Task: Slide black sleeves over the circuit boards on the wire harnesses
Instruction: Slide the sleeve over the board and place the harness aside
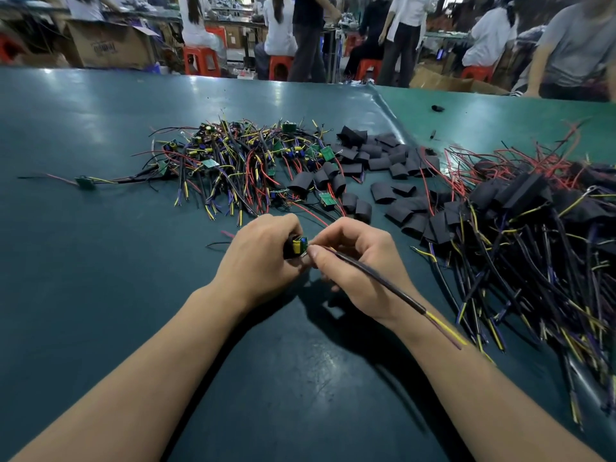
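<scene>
- My left hand (pixel 263 251) grips a black sleeve (pixel 288 250) with the circuit board (pixel 299 245) at its mouth.
- My right hand (pixel 356 261) pinches the board's cable (pixel 376 278), above the worktop (pixel 100 228).

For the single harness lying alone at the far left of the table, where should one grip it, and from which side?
Grip the small green board itself, pinching its two long edges from above. It lies flat and apart from the big unsleeved pile, with thin wires running out at both ends, so the board is the only stiff part; pulling a wire would probably just drag it.
</scene>
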`<state>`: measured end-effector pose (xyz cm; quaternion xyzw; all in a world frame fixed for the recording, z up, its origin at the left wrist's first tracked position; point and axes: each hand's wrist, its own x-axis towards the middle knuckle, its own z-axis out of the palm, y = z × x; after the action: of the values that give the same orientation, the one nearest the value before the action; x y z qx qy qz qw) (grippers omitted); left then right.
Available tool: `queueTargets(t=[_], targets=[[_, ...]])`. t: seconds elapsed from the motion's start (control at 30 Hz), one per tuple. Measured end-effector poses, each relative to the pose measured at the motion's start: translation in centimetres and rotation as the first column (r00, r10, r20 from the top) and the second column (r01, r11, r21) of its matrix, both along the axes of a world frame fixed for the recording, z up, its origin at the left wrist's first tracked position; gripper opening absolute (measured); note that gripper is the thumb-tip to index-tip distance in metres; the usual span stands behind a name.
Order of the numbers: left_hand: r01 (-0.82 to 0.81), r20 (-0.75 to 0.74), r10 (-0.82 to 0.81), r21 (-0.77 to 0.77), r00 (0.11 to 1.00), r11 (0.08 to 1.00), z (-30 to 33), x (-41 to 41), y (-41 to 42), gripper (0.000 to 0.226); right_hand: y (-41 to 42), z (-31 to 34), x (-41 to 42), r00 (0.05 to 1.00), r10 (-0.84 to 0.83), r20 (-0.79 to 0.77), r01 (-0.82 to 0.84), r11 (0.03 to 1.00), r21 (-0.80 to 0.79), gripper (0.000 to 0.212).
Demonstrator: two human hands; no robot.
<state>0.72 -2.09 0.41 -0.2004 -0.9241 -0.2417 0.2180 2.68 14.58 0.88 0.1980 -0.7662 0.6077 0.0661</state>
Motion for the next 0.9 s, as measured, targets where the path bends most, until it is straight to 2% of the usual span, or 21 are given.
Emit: queueTargets(t=[0.13, 0.23, 0.37, 0.57, 0.83, 0.9], targets=[[-0.203, 0.03, 0.202, 0.071, 0.979, 0.976, -0.3, -0.6, -0.7, 0.022, 0.0, 0.0, -0.2, 0.994, -0.1, -0.038, 0.1, 0.995, 0.007, 0.009], [-0.286, 0.037, 0.285, 0.02, 0.958, 0.958, -0.6, -0.6, -0.7, 0.021, 0.0, 0.0, -0.2, 0.993, -0.107, -0.052, 0.108, 0.994, 0.025, 0.008], [-0.245, -0.03, 0.245, -0.019, 0.969, 0.969, -0.5, -0.3, -0.2, 0.027, 0.1, -0.1, -0.4, 0.99, -0.124, -0.06, 0.127, 0.991, 0.04, 0.007], [-0.122, -0.041, 0.12, -0.049, 0.992, 0.991, -0.2, -0.2, -0.1, 0.024, 0.2, -0.5, -0.8, 0.997, -0.013, 0.076, 0.018, 0.998, -0.064, 0.006], [0.023, -0.096, -0.03, -0.066, 0.995, 0.998, 0.0, -0.1, -0.2, 0.033, 0.3, -0.6, -1.0, 0.999, 0.0, 0.045, 0.003, 0.998, -0.068, 0.007], [0.042, -0.122, -0.052, -0.08, 0.991, 0.996, 0.2, -0.1, -0.2, 0.029, 0.3, -0.6, -1.0, 0.999, 0.003, 0.042, -0.001, 0.998, -0.061, 0.007]])
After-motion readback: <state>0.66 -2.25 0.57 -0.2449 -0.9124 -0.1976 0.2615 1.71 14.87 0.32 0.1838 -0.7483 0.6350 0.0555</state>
